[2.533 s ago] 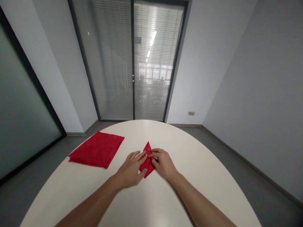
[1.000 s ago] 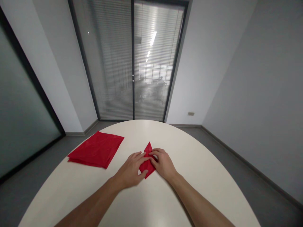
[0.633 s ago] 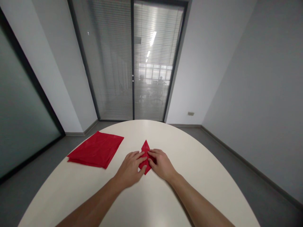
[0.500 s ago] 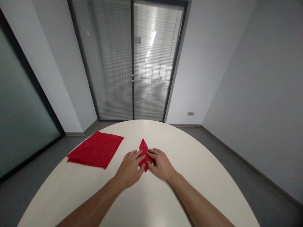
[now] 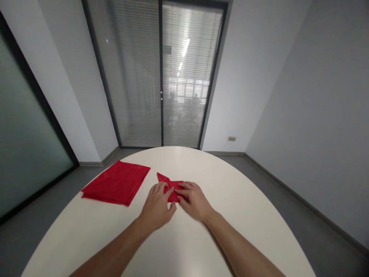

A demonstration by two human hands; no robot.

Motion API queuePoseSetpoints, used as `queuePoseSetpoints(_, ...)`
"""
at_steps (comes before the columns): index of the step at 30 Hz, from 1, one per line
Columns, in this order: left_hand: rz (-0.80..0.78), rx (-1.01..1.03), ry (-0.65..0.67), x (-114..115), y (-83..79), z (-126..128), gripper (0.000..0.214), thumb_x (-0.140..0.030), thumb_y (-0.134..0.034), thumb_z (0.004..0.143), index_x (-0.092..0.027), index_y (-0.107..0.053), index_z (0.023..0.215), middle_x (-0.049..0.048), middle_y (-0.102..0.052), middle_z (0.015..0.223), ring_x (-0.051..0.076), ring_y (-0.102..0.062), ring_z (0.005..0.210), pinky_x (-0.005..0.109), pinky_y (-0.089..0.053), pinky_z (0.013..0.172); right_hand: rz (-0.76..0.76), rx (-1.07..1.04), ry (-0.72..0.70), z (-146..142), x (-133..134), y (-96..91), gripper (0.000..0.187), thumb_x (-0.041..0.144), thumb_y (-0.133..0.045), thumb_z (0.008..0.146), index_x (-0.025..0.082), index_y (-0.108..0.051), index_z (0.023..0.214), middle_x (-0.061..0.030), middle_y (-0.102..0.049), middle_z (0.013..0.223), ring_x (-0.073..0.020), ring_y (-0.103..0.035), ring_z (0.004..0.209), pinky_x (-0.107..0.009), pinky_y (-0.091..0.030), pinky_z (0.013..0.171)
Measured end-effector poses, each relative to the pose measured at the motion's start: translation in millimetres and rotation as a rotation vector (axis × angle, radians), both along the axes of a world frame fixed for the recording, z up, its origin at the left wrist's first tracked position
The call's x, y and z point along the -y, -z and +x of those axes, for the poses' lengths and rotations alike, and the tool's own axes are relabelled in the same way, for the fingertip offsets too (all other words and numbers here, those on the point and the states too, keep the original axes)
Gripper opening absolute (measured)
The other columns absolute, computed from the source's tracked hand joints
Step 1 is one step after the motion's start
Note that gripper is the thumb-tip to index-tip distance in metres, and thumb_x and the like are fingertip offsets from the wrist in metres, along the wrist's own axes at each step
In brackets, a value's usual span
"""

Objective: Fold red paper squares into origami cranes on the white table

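A small folded piece of red paper (image 5: pixel 173 196) lies on the table between my hands. One narrow pointed flap sticks out toward the far left, and a straighter edge shows at the far side. My left hand (image 5: pixel 157 204) rests on its left part, fingers bent and spread, with the thumb apart from the index finger near the paper's front edge. From the right, my right hand (image 5: pixel 194 200) has its fingers over the paper and its thumb at the near edge, gripping it. Both hands hide parts of the folds.
A larger stack of red paper sheets (image 5: pixel 117 182) lies to the left, near the rim of the round white table (image 5: pixel 225 181). Beyond the table are a glass partition with blinds (image 5: pixel 138 84) and a wall socket (image 5: pixel 231 139).
The folded paper has turned counterclockwise: its point faced straight away and now slants to the far left. Both hands stay at nearly the same place, with fingers slightly shifted.
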State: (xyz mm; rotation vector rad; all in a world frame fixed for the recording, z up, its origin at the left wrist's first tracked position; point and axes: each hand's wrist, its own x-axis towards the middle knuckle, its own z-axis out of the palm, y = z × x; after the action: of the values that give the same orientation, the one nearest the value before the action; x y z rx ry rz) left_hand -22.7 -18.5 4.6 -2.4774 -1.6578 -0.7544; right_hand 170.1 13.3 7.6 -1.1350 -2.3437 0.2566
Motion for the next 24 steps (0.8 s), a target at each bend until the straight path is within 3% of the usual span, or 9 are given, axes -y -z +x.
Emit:
queuePoseSetpoints(5, -0.04, -0.039, -0.007, -1.2, 7.2, 0.0, 0.048, -0.027, -0.053, 0.09, -0.016, -0.06, 0.136, 0.016, -0.056, 0.145, 0.031, -0.049, 0.136, 0.054, -0.034, 0.116, 0.009, -0.008, 0.035, 0.4, -4.2, 4.2, 0.031, 0.022, -0.056, 0.094, 0.027, -0.076, 0.117, -0.0072, -0.07, 0.13, -0.0264, -0.058, 0.123, -0.047, -0.04, 0.109)
queuePoseSetpoints(14, -0.011, -0.037, -0.089, -4.6, 11.0, -0.8, 0.047, -0.031, -0.054, 0.093, -0.014, -0.061, 0.135, 0.0166, -0.058, 0.143, 0.034, -0.053, 0.128, 0.052, -0.042, 0.107, -0.011, -0.028, -0.007, -1.0, -0.3, -2.0, 0.034, 0.023, -0.064, 0.087, 0.024, -0.076, 0.118, -0.0081, -0.07, 0.129, -0.0265, -0.06, 0.121, -0.044, -0.042, 0.11)
queuePoseSetpoints(20, -0.014, -0.004, -0.062, -4.9, 9.7, -1.1, 0.042, -0.029, -0.055, 0.093, -0.015, -0.064, 0.131, 0.0149, -0.061, 0.139, 0.033, -0.053, 0.125, 0.052, -0.042, 0.107, -0.004, -0.099, -0.014, 0.2, -4.2, -1.3, 0.016, 0.023, -0.067, 0.09, 0.025, -0.08, 0.099, -0.0062, -0.074, 0.113, -0.0227, -0.064, 0.107, -0.038, -0.046, 0.099)
queuePoseSetpoints(24, -0.017, 0.011, -0.053, -4.6, 9.4, -1.1, 0.042, -0.032, -0.055, 0.093, -0.015, -0.064, 0.13, 0.015, -0.062, 0.138, 0.033, -0.054, 0.124, 0.053, -0.041, 0.107, -0.006, -0.115, -0.043, -0.5, -2.5, -4.9, 0.016, 0.017, -0.061, 0.093, 0.022, -0.076, 0.091, -0.0048, -0.075, 0.103, -0.0204, -0.064, 0.1, -0.034, -0.045, 0.095)
